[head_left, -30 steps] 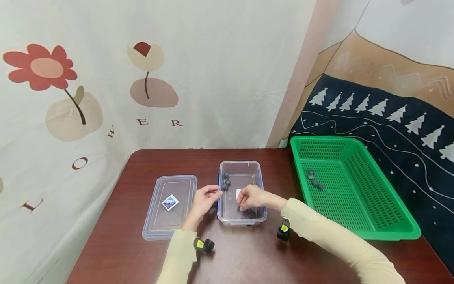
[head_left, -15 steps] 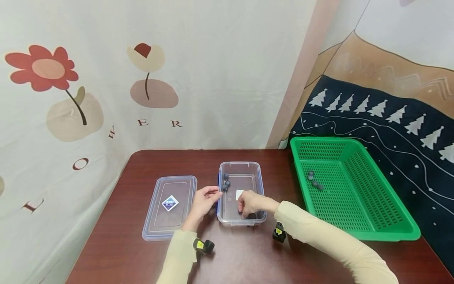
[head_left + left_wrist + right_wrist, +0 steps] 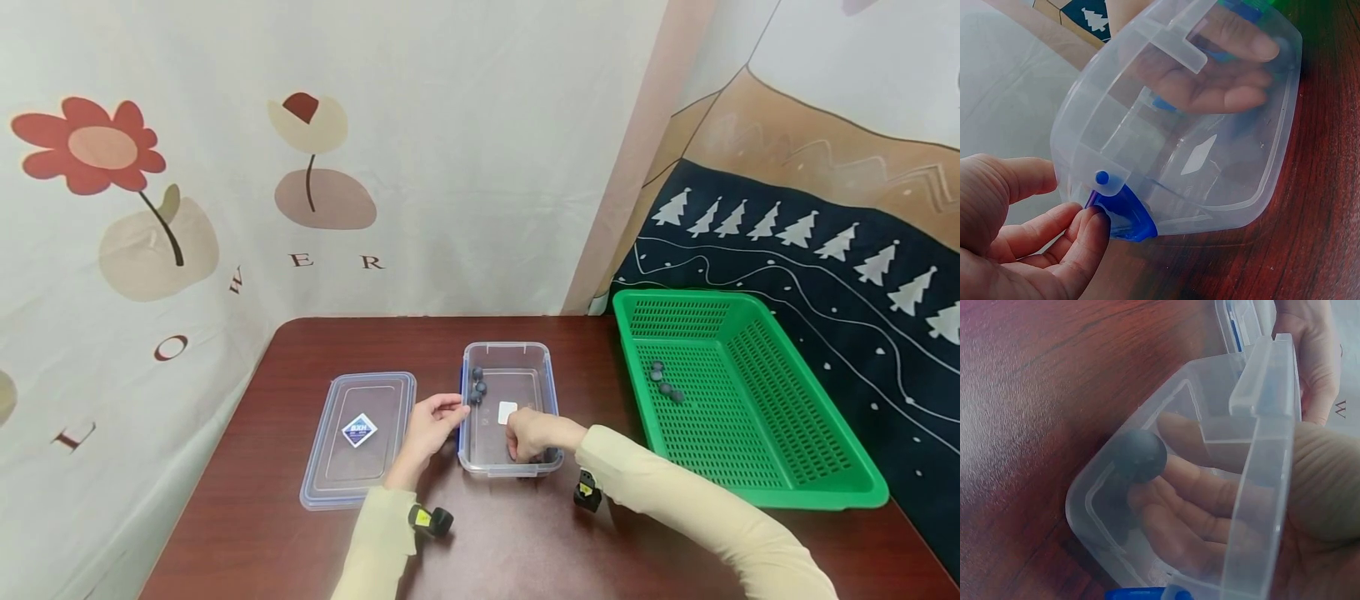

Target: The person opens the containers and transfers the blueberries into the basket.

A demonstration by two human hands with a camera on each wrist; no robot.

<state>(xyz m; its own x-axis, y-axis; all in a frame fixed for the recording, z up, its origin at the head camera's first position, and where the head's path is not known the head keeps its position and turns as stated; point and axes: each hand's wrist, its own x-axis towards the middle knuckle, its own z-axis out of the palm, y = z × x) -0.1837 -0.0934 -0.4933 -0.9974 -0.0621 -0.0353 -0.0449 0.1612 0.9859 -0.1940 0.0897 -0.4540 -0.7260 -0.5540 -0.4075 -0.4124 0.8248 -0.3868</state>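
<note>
The lid (image 3: 352,475) lies at left. Your left grip (image 3: 425,432) touches the blue latch (image 3: 1125,215) of the box (image 3: 487,437); pinching or not, I can't tell. Slack there could let it slide. Inside, near right, your right grip (image 3: 531,435) curls by a dark berry (image 3: 1140,455), hold unclear; a hasty squeeze could crush it. A green basket (image 3: 750,417) sits right. The brown tabletop (image 3: 495,542) stands before a flowered curtain (image 3: 480,167).

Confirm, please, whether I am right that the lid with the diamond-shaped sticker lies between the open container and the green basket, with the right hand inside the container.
Not quite: the lid lies to the left of the open container, on the side away from the green basket, as the head view shows. The right hand is indeed inside the container.
</note>
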